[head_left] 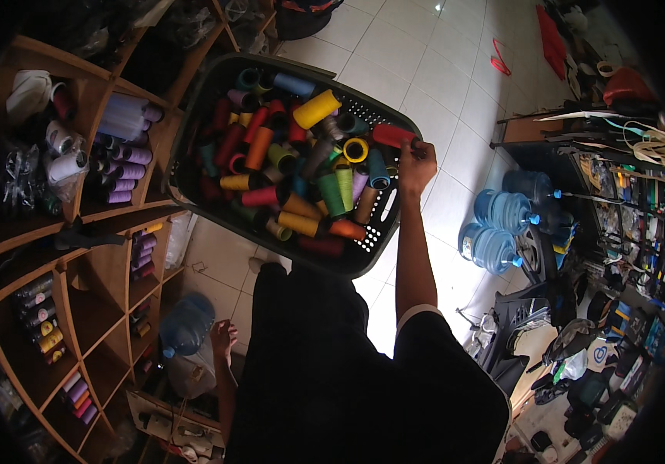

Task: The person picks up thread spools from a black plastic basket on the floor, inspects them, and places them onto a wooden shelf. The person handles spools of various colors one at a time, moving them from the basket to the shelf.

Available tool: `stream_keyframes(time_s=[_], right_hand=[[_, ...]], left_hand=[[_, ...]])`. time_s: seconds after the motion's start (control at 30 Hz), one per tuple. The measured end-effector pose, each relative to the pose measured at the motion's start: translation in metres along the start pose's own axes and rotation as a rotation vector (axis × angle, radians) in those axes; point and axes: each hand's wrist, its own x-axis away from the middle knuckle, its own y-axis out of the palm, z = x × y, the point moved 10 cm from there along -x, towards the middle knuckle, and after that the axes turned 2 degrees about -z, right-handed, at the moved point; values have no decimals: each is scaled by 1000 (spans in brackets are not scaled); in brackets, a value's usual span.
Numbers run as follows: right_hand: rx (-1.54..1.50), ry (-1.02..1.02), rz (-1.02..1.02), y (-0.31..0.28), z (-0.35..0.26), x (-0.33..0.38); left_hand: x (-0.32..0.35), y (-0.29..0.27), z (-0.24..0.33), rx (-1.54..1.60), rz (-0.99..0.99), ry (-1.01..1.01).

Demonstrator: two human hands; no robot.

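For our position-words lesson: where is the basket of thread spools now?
In the head view, the dark basket is in the upper middle, with wooden shelves to its left and the right hand at its right side.

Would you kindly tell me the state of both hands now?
Left hand: open, fingers loosely curled, nothing visibly held.
Right hand: closed on a red cylindrical thread spool.

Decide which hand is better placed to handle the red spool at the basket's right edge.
Probably the right hand: it is at the red spool, while the left hand is away from the basket, near a blue bottle.
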Motion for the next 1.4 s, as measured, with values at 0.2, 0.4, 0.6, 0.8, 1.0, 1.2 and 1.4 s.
stream_keyframes(time_s=[0.2, 0.4, 0.6, 0.8, 1.0, 1.2, 1.4], right_hand=[[60, 98, -8, -14, -2, 9], [-19, 156, -130, -1, 11, 16], [73, -45, -36, 6, 4, 15], [60, -151, -272, 35, -16, 22], [163, -305, -274, 23, -47, 53], [207, -204, -728, 79, -50, 135], [341, -73, -828, 93, -36, 167]], left_hand=[[-8, 8, 31, -72, -27, 139], [1, 11, 38, -95, -16, 110], [-7, 3, 0, -37, -41, 58], [-5, 1, -39, -19, -66, -15], [2, 8, -37, -72, -49, -47], [-6, 14, -35, -87, -52, -33], [5, 11, -13, -47, -22, -2]])
